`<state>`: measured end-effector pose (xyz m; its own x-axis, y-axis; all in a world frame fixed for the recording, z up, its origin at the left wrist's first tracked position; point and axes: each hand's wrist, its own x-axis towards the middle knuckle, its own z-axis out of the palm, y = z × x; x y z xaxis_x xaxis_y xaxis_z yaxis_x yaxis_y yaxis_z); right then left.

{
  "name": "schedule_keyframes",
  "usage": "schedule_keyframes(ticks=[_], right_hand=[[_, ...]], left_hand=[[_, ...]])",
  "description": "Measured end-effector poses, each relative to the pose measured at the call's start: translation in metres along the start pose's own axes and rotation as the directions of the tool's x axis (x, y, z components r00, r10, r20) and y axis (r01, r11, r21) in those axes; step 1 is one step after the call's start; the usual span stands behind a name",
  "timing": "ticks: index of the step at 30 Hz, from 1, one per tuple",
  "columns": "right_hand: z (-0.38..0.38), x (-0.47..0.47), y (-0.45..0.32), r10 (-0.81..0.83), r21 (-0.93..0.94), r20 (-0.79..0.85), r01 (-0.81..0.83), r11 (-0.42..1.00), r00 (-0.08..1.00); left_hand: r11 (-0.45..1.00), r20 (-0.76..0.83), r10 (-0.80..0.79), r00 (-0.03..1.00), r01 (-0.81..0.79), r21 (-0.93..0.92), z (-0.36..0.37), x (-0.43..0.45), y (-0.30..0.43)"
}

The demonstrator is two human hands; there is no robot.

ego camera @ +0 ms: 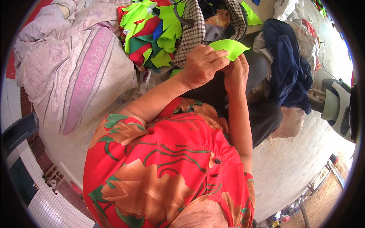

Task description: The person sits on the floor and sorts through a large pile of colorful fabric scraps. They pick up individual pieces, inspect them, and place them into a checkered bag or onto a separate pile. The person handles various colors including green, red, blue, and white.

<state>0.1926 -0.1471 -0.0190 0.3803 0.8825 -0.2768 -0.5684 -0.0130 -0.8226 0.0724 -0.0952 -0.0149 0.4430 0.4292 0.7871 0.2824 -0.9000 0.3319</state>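
My left hand point(203, 65) grips a bright lime-green fabric piece point(229, 48) by its lower left edge, fingers curled over it. Beside it, the fingertips of my right hand point(236, 72) pinch the same piece near its lower right corner. The piece bulges upward between the hands and comes to a point at the right. Just beyond the hands lies a brown-and-white checked cloth bag point(190, 31), its mouth gaping. Inside the bag are grey fabric point(214, 34) and an orange-brown patterned cloth point(219, 18).
Left of the bag is a heap of lime, red, green and blue fabric scraps point(155, 34). A whitish cloth with a purple band point(85, 77) covers a bulky bundle farther left. Dark blue cloth point(286, 62) lies at the right, near a grey-and-white appliance point(333, 105). Another lime scrap point(251, 14) lies beyond.
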Motion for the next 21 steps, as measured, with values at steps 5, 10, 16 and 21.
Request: schedule_keyframes(ticks=[5, 10, 16, 21], right_hand=[[-0.008, 0.001, -0.007, 0.085, 0.256, 0.092, -0.106, 0.961, 0.992], [-0.007, 0.001, 0.001, -0.034, 0.102, 0.021, 0.032, 0.994, 0.999], [-0.003, -0.003, 0.003, -0.136, 0.083, -0.054, 0.14, 0.987, 0.989], [-0.005, -0.004, 0.004, -0.143, 0.111, -0.037, 0.146, 0.983, 0.989]], left_hand=[[0.997, 0.08, -0.047, 0.996, 0.042, 0.065, 0.008, -0.005, 0.0], [1.0, 0.116, -0.016, 0.993, 0.019, -0.019, 0.003, -0.011, 0.005], [0.986, 0.231, -0.059, 0.971, 0.092, -0.138, -0.025, -0.054, -0.012], [0.826, 0.244, -0.561, 0.791, 0.554, 0.104, -0.029, -0.132, -0.064]])
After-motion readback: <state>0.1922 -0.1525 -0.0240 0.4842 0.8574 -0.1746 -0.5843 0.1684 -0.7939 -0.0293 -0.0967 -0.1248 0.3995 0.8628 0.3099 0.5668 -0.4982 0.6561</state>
